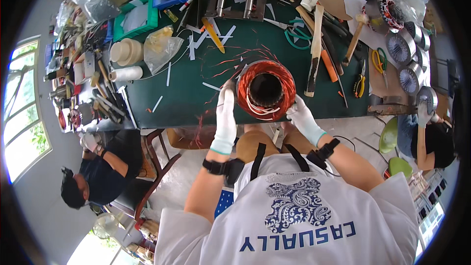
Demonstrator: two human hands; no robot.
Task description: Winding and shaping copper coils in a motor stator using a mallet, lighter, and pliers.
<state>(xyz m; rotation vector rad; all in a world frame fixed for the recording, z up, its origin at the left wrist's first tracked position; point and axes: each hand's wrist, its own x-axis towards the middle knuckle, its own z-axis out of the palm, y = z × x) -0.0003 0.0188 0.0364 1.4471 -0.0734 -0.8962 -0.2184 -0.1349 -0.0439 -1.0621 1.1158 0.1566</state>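
Note:
A motor stator [287, 84] wound with red-brown copper wire stands at the table's front edge, its dark round bore facing up. My left hand [226, 118], in a white glove, presses its fingers along the stator's left side. On the lower right side, my gloved right hand [305, 119] grips the same stator with bent fingers. A few pale strands lie across the near part of the winding. Loose copper wires [235, 59] spread over the table to the left of and behind the stator. The undersides of both hands' grips are hidden.
Scissors with green handles [297, 34], a wooden stick [316, 49], a mallet [354, 39] and yellow-handled pliers [360, 81] lie to the right. A yellow blade-shaped tool [214, 36], paper strips and a green bin [135, 17] are at the left. Co-workers sit on both sides.

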